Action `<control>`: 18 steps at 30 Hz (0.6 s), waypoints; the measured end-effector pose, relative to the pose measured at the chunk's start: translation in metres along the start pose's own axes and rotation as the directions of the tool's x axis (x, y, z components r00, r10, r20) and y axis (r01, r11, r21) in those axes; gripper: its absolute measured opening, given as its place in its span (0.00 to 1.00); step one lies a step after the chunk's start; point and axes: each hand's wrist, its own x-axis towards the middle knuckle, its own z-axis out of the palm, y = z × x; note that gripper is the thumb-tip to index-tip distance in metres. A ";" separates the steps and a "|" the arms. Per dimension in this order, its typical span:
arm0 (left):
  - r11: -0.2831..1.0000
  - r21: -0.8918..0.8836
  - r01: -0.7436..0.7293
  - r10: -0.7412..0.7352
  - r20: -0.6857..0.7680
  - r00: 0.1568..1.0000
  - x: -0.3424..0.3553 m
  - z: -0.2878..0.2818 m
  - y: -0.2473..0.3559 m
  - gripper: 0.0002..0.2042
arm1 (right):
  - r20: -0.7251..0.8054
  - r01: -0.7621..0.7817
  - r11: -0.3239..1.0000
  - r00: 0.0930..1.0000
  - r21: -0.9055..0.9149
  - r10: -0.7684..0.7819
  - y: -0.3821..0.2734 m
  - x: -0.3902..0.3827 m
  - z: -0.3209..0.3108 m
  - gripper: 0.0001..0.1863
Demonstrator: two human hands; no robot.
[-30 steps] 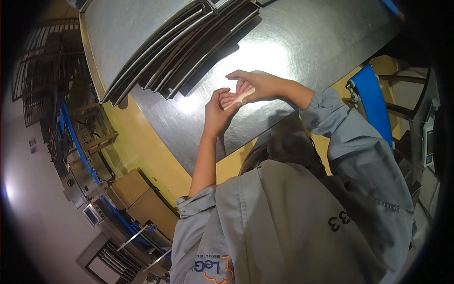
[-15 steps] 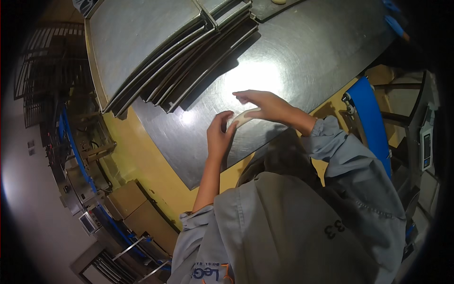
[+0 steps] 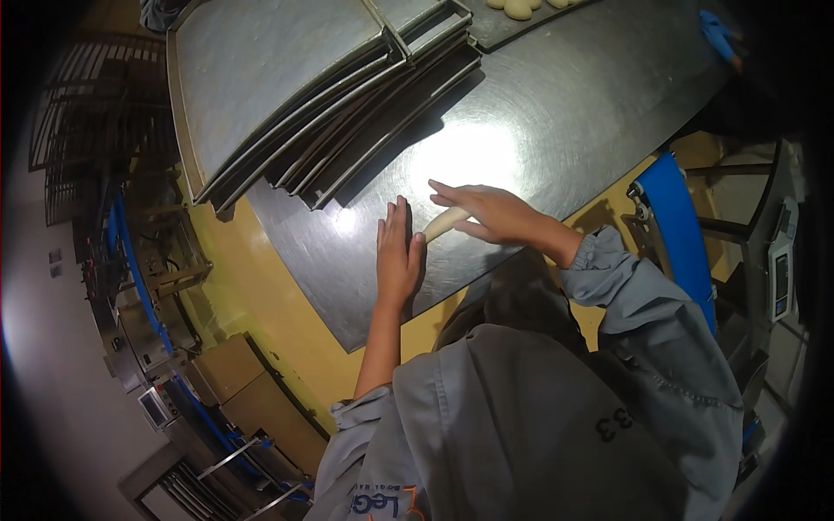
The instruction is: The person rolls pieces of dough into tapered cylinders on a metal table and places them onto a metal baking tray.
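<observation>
A pale, slim roll of dough [image 3: 441,226] lies on the steel tabletop [image 3: 330,269]. My left hand [image 3: 395,256] rests with long, straight fingers at the dough's left end, its thumb touching it. My right hand [image 3: 495,215] is stretched over the right part of the dough, fingers extended and palm down, hiding that end.
Stacked metal trays [image 3: 261,95] occupy the upper left. More dough pieces [image 3: 517,10] lie on a tray at the top. A co-worker's blue-gloved hand [image 3: 718,36] is at the upper right. A blue conveyor [image 3: 676,234] stands beside the table; machinery [image 3: 156,286] lines the left.
My fingers have straightened from curling round the dough to lying over it, and both hands appear lower and further apart. More dough pieces and the blue-gloved hand have come into view.
</observation>
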 end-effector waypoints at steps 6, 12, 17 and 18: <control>0.800 0.556 -0.226 0.164 0.161 0.973 -0.007 0.000 0.001 0.31 | -0.068 0.082 0.995 0.994 -0.050 -0.085 0.003 -0.003 0.006 0.43; 0.965 0.203 -0.165 0.167 0.006 0.986 -0.016 0.010 0.003 0.28 | 0.025 -0.017 0.991 0.999 -0.131 0.020 0.001 -0.003 0.002 0.39; 0.952 -0.246 0.181 -0.126 0.224 0.966 0.013 -0.010 -0.003 0.18 | 0.239 -0.207 0.941 0.960 0.267 0.143 0.005 0.026 -0.027 0.31; 0.857 -0.393 0.335 -0.192 0.359 0.913 0.019 -0.019 -0.005 0.16 | 0.325 -0.251 0.919 0.934 0.303 0.148 0.019 0.033 -0.033 0.27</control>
